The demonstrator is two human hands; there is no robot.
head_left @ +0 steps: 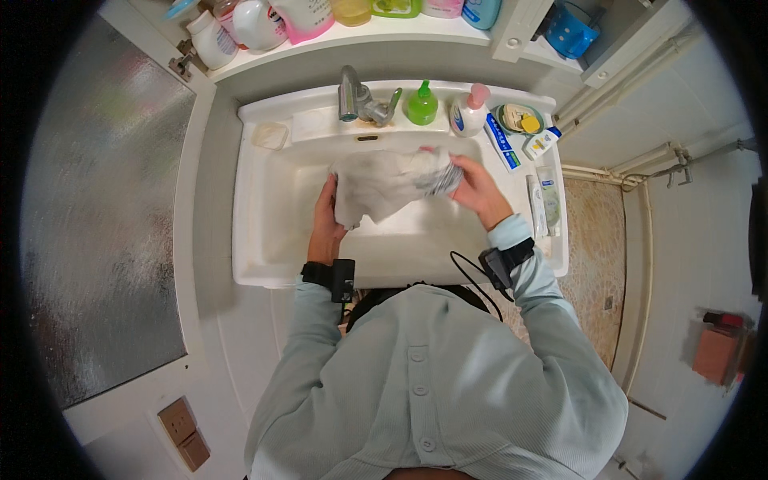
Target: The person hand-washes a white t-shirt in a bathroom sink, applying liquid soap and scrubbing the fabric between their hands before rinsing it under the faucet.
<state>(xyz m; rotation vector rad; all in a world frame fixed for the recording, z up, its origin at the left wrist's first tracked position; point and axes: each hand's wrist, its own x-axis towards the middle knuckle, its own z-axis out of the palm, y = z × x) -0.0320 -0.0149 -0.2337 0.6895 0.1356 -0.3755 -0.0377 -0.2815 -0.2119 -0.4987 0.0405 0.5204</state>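
Note:
A pale cloth [381, 183] with a dark striped part near its right end is stretched between my two hands above a white sink basin [282, 234]. My left hand [327, 213] grips its left edge, and my right hand [477, 186] grips the striped end. The cloth looks blurred, and its exact kind is hard to tell. Behind it stands a chrome faucet [360, 99] with its lever to the right; I see no water running from it. Some fingers of both hands are hidden by the cloth.
On the sink's rim are a green pump bottle [422, 107], a white bottle with a pink pump [468, 113], toothpaste-like tubes [503, 143] and a soap dish [519, 119]. A shelf [360, 37] with several bottles spans the back. A frosted-glass door [114, 222] stands at left.

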